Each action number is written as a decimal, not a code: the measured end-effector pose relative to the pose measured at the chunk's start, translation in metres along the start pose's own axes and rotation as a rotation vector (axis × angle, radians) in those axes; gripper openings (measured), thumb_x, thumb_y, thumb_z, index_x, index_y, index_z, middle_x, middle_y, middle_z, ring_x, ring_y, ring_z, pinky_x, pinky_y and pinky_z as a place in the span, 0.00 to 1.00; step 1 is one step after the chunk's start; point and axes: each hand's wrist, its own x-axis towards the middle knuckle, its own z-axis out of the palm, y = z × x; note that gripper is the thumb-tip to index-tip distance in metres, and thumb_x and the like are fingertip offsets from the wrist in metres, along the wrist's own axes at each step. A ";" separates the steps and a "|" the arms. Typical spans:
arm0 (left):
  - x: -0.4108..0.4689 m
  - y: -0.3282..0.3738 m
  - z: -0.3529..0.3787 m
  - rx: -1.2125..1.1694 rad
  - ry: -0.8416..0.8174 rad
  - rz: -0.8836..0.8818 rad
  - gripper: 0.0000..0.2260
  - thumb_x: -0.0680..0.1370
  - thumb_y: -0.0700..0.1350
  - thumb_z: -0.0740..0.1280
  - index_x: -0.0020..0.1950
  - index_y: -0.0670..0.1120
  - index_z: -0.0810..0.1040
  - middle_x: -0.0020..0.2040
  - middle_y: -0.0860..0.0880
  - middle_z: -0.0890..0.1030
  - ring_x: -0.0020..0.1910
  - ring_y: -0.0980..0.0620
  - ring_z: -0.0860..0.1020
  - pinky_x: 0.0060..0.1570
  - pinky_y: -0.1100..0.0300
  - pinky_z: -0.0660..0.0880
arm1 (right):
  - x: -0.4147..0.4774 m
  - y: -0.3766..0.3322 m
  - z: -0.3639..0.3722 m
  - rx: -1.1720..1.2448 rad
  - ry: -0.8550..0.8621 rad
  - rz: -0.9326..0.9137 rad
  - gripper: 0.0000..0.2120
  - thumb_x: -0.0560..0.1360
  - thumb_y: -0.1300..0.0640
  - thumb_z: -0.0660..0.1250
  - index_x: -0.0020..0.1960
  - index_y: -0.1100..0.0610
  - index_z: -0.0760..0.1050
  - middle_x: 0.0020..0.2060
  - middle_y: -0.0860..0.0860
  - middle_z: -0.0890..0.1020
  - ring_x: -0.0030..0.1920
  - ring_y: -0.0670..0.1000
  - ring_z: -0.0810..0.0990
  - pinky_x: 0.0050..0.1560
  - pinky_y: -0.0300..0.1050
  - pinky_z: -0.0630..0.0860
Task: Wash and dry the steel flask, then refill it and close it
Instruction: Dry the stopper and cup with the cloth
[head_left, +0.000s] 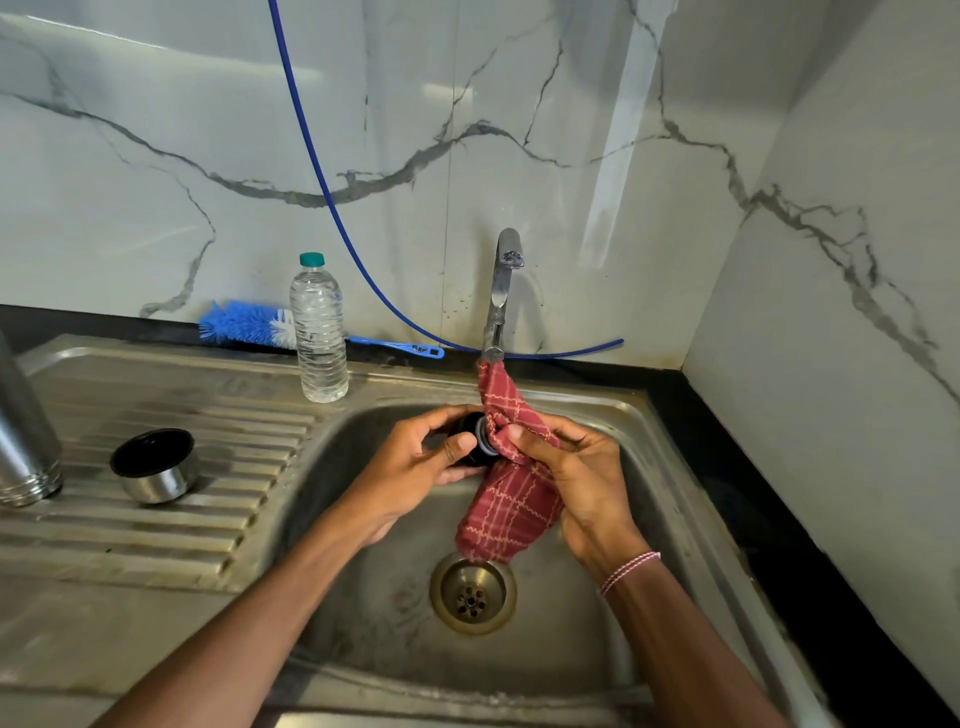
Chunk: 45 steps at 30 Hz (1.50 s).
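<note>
white marble walls (156, 130) with grey veins are meeting in a corner at the right (light is glaring off the back one). a black counter (727, 467) is running along their foot, holding a steel sink (374, 613) with a ribbed drainboard (156, 530).

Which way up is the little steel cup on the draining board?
Upright, mouth up: the steel cup shows its dark inside from above, standing on the ribbed draining board.
</note>
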 end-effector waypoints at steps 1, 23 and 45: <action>0.000 0.000 -0.001 -0.018 -0.004 -0.008 0.20 0.76 0.42 0.69 0.69 0.44 0.76 0.67 0.42 0.80 0.63 0.45 0.82 0.58 0.54 0.81 | 0.001 0.002 0.001 0.029 0.030 0.013 0.14 0.72 0.64 0.78 0.58 0.62 0.84 0.51 0.58 0.88 0.53 0.59 0.87 0.56 0.52 0.83; 0.000 -0.003 0.003 0.046 0.041 0.052 0.22 0.75 0.40 0.73 0.69 0.47 0.77 0.61 0.50 0.85 0.61 0.51 0.83 0.59 0.57 0.80 | 0.000 0.008 0.010 -0.168 0.143 -0.156 0.09 0.75 0.61 0.76 0.55 0.54 0.86 0.48 0.51 0.89 0.52 0.54 0.88 0.60 0.56 0.82; 0.002 -0.007 0.007 0.644 0.178 0.478 0.29 0.60 0.47 0.85 0.60 0.47 0.83 0.56 0.54 0.81 0.58 0.54 0.81 0.59 0.58 0.78 | -0.003 0.003 0.011 -0.022 0.203 0.090 0.04 0.76 0.60 0.75 0.49 0.60 0.86 0.43 0.58 0.88 0.50 0.62 0.87 0.57 0.59 0.82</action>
